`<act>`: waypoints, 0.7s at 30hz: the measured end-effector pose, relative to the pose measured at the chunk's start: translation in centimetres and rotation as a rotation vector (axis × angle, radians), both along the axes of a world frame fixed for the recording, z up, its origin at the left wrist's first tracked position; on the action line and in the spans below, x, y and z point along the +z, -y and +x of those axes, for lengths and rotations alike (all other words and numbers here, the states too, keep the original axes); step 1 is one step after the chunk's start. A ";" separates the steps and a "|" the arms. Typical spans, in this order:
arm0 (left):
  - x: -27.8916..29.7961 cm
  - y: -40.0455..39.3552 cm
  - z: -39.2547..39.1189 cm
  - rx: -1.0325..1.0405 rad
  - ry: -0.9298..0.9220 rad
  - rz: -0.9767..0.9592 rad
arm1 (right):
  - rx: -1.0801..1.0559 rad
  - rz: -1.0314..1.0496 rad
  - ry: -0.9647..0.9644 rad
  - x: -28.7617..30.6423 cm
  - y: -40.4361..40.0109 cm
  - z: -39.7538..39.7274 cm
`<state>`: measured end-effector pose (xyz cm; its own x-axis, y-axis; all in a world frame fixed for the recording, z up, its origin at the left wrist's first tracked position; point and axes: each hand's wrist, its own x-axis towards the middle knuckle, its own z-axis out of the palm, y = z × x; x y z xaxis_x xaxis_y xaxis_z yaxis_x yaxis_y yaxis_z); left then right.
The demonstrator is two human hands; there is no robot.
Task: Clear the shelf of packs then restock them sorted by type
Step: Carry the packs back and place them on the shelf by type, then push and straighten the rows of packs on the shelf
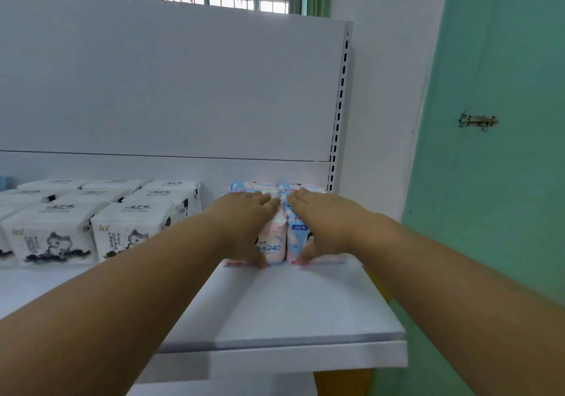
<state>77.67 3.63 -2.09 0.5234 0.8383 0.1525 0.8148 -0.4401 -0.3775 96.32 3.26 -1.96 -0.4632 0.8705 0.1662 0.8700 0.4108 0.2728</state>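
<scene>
Two pink-and-blue packs stand side by side at the right end of the white shelf (pixel 299 310). My left hand (pixel 244 227) grips the left pink-and-blue pack (pixel 273 244), fingers over its top and thumb at its front. My right hand (pixel 324 224) grips the right pink-and-blue pack (pixel 296 236) the same way. More pink-and-blue packs (pixel 260 186) show behind them against the back panel. White packs with a black ink cat drawing (pixel 52 236) stand in several rows on the left part of the shelf.
The shelf's white back panel (pixel 171 89) rises behind the packs, with a slotted upright (pixel 339 114) at its right edge. A green door with a metal bolt (pixel 477 121) stands to the right. The shelf's front lip (pixel 305 359) lies near me.
</scene>
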 end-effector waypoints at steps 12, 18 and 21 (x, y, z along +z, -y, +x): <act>-0.4 8.7 -1.2 0.148 0.254 0.029 | 0.167 -0.016 -0.296 0.1 5.3 -1.5; -0.2 11.5 -4.1 0.191 0.339 0.042 | 0.187 -0.046 -0.412 -0.4 7.5 -5.9; -0.4 11.5 -6.3 0.181 0.350 0.038 | 0.171 -0.059 -0.426 -0.7 7.7 -8.3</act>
<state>71.33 -7.89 -2.47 0.2781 0.9027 0.3283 0.9604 -0.2682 -0.0762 87.97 -4.46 -2.64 -0.5021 0.8012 0.3255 0.8180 0.5622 -0.1220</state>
